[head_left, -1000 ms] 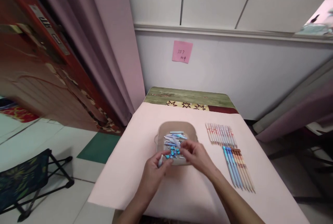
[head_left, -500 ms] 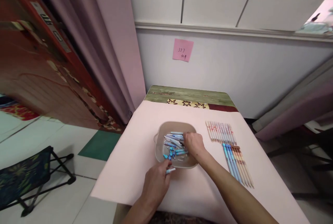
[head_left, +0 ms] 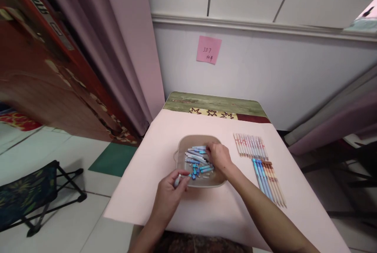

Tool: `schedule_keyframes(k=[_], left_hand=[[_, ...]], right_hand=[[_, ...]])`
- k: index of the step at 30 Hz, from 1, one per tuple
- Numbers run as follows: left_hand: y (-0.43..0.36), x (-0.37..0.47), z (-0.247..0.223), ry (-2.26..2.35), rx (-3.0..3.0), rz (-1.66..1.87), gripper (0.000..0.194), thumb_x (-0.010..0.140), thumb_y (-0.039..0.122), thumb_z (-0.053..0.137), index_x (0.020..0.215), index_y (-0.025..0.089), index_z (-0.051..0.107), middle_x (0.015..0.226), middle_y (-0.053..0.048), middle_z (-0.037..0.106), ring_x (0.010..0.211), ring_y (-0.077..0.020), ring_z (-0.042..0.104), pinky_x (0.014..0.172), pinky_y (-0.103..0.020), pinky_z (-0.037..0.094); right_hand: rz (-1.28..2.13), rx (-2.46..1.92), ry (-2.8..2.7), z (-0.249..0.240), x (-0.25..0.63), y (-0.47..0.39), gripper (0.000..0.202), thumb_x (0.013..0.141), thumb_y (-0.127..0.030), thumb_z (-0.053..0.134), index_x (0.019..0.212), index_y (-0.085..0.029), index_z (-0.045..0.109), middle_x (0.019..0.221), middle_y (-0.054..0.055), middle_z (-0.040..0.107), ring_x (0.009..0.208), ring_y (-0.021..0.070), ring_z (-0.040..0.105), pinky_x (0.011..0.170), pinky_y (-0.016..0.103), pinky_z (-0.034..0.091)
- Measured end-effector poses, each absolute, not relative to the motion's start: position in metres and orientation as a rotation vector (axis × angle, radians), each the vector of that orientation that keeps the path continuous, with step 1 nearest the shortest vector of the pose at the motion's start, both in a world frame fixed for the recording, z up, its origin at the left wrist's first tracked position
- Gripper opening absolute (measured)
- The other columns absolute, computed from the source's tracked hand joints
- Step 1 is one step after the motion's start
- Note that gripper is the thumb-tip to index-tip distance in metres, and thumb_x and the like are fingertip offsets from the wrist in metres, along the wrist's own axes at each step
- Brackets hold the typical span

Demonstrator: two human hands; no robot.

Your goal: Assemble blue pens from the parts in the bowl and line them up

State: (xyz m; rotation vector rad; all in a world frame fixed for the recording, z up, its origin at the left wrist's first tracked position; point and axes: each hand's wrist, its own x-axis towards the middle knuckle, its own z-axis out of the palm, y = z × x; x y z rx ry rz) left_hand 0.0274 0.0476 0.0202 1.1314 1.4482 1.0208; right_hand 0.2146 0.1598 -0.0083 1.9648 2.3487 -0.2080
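A beige bin (head_left: 183, 142) on the table holds several blue and white pen parts (head_left: 196, 156) and small blue caps (head_left: 194, 170). At the bin's near left edge, my left hand (head_left: 171, 186) is closed on a short whitish pen part (head_left: 177, 180). My right hand (head_left: 219, 157) reaches over the bin's right side with its fingers bent down among the pen parts; whatever its fingertips hold is hidden. Right of the bin lie a row of white and red pens (head_left: 250, 146) and, nearer, a row of blue pens (head_left: 262, 180) and brown-topped pens (head_left: 273, 184).
A pale sheet (head_left: 141, 174) covers most of the table, whose green far edge (head_left: 218, 101) meets the wall. A folding stool (head_left: 29, 194) stands on the floor at left. A pink note (head_left: 208, 50) is on the wall.
My left hand has moved a little left and up, and the pen part in it has turned more upright. My right hand has stayed over the bin's right side. The view has shifted slightly.
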Motion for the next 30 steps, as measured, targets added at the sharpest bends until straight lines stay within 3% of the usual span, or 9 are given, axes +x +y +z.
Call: schedule_keyframes(k=[5, 10, 24, 30], left_hand=[[0.055, 0.026, 0.023, 1.288, 0.836, 1.062, 0.036, 0.065, 0.037, 0.076, 0.092, 0.015, 0.067, 0.064, 0.002, 0.059, 0.046, -0.0072, 0.037, 0.046, -0.021, 0.028], [0.051, 0.028, 0.022, 1.28, 0.8, 1.082, 0.036, 0.062, 0.033, 0.078, 0.092, 0.015, 0.067, 0.073, 0.0, 0.06, 0.054, -0.0087, 0.044, 0.05, -0.021, 0.032], [0.055, 0.027, 0.01, 1.3, 0.794, 1.081, 0.035, 0.063, 0.035, 0.078, 0.088, 0.014, 0.066, 0.065, 0.003, 0.055, 0.049, -0.0068, 0.038, 0.046, -0.021, 0.029], [0.054, 0.028, 0.009, 1.2, 0.758, 1.085, 0.038, 0.061, 0.028, 0.079, 0.095, 0.015, 0.066, 0.079, -0.002, 0.063, 0.063, -0.0105, 0.05, 0.054, -0.021, 0.036]], right_hand=[[-0.305, 1.895, 2.367, -0.013, 0.206, 0.158, 0.023, 0.088, -0.027, 0.052, 0.091, -0.02, 0.073, 0.087, 0.011, 0.074, 0.084, 0.021, 0.069, 0.073, 0.026, 0.047], [-0.288, 1.898, 2.358, -0.02, 0.203, 0.162, 0.023, 0.087, -0.023, 0.052, 0.097, -0.019, 0.073, 0.091, 0.013, 0.074, 0.088, 0.0229, 0.069, 0.076, 0.029, 0.048], [-0.208, 1.687, 2.483, -0.02, 0.19, 0.183, 0.029, 0.092, -0.013, 0.04, 0.101, -0.015, 0.068, 0.097, 0.017, 0.071, 0.089, 0.0243, 0.069, 0.076, 0.032, 0.05], [-0.167, 1.626, 2.511, -0.021, 0.185, 0.179, 0.03, 0.093, -0.012, 0.037, 0.107, -0.013, 0.064, 0.1, 0.019, 0.07, 0.087, 0.0256, 0.069, 0.073, 0.032, 0.051]])
